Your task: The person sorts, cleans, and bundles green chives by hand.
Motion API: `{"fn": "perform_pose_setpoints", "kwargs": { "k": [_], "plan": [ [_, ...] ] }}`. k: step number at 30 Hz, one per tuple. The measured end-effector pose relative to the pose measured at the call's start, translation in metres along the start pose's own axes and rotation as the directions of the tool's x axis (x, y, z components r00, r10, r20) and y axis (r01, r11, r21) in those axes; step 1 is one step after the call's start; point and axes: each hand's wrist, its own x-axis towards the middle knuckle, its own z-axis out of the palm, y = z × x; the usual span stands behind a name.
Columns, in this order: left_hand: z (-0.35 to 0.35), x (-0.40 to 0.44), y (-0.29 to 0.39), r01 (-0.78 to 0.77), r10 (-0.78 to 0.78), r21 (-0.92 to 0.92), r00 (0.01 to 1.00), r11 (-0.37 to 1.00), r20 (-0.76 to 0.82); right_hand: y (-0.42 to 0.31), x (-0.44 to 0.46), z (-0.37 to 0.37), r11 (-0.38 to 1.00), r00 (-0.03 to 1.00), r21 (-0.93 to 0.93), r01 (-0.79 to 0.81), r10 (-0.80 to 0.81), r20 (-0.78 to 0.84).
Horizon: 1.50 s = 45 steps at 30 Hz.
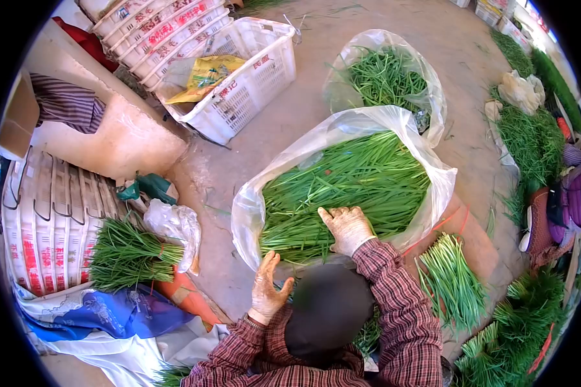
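A large clear plastic bag (248, 216) stands wide, filled with long green chives (355, 174) laid mostly lengthwise. My right hand (348, 229), in a thin pale glove, rests on the chives near the bag's close edge, its fingers stretched out. My left hand (268, 290), gloved too, is just outside the bag's lower left edge, thumb and fingers apart, with nothing seen in it. Both arms wear dark red plaid sleeves. A dark rounded shape, blurred, covers the area between the arms and hides part of the bag's near side.
A second bag (436, 97) of greens stands behind. White plastic crates (255, 84) are at the upper left, more (51, 226) at the left. A tied bunch (132, 255) lies by them; another bunch (455, 284) lies at the right, with loose greens (529, 142) along the right side.
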Motion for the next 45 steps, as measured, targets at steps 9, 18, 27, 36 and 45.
{"fn": "perform_pose_setpoints", "kwargs": {
  "k": [9, 18, 27, 36, 45],
  "plan": [
    [-0.001, 0.011, -0.048, 0.178, -0.228, -0.29, 0.962, 0.94, -0.148, -0.013, 0.021, 0.024, 0.995, 0.986, -0.055, 0.078, -0.085, -0.141],
    [0.001, 0.016, -0.081, 0.321, -0.66, -0.885, 0.751, 0.337, 0.021, -0.006, 0.008, 0.043, 0.957, 0.962, 0.248, 0.152, -0.086, -0.259],
    [-0.034, 0.032, -0.036, 0.092, -0.478, -0.87, 0.861, 0.484, -0.175, 0.042, -0.025, 0.036, 0.633, 0.915, 0.771, 0.067, 0.269, -0.3],
    [0.049, 0.084, -0.055, 0.003, -0.188, -0.912, 0.979, 0.409, -0.081, 0.033, -0.033, 0.044, 0.8, 0.878, 0.588, 0.123, 0.188, -0.439],
    [0.02, 0.13, 0.033, -0.008, -0.146, -0.999, 0.989, -0.044, -0.001, 0.014, -0.061, 0.0, 0.955, 0.938, 0.291, 0.059, 0.047, -0.343]
  ]
}}
